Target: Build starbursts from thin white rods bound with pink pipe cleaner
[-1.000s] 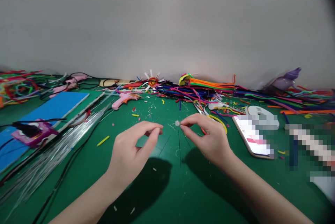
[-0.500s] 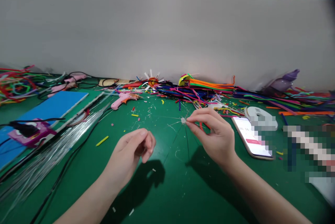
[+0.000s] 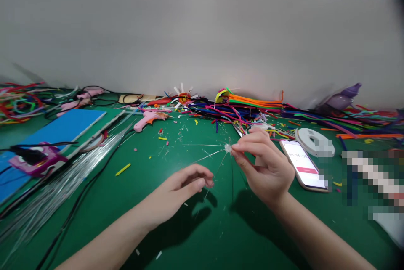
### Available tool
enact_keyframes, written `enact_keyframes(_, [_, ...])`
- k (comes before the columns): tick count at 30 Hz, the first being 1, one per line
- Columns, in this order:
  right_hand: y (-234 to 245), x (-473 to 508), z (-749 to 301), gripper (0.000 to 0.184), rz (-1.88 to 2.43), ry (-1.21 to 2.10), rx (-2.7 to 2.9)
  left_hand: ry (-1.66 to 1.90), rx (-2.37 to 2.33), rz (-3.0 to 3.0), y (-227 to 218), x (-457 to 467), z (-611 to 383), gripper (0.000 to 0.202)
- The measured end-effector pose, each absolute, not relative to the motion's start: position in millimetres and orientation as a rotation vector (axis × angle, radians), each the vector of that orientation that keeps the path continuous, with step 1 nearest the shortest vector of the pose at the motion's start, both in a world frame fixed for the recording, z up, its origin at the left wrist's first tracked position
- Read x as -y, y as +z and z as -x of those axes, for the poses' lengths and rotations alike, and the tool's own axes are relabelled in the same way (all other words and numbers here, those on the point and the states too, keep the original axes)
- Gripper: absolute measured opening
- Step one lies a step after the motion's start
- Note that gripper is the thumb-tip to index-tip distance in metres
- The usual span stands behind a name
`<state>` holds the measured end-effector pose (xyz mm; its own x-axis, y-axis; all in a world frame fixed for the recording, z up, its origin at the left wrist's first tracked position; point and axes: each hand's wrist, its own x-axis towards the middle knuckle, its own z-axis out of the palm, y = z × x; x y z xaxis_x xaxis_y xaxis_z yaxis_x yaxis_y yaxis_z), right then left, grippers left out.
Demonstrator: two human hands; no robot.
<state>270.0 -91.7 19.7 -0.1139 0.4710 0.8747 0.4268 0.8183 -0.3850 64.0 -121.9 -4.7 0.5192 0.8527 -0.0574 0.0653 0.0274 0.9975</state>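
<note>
Place: craft workshop | green worktable [image 3: 246,244] — pink glue gun [image 3: 145,121], bundled coloured stems [image 3: 255,100], scattered offcuts [image 3: 196,122]

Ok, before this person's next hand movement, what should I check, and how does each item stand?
1. Small clear hub with thin strands gripped: ok, pinched between the thumb and fingers of the bare right hand.
2. Bare left hand free of the strands: cannot tell, one passes close to its fingertips.
3. Pink plastic glue gun apart from both hands: ok.
4. White-screened phone showing its timer: ok, lit, though partly pixelated.
5. Green tabletop free of scraps: not ok, white scraps lie near the left forearm.
</note>
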Motion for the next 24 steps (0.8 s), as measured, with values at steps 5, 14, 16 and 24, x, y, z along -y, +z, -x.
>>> enact_keyframes(5, [19, 93, -268, 0.022, 0.685, 0.026, 1.757, 0.911, -0.400, -0.927, -24, 112, -89, 0.022])
enact_keyframes(14, [14, 92, -265, 0.014, 0.764, -0.007, 1.802, 1.102, -0.335, -0.643, -19, 105, -120, 0.017])
enact_keyframes(16, [13, 91, -264, 0.014, 0.769, 0.003, 1.814, 1.119, -0.342, -0.629, -18, 104, -124, 0.017])
enact_keyframes(24, [15, 86, -269, 0.014, 0.828, 0.032, 1.758, 0.923, -0.471, -0.893, -18, 107, -109, 0.029])
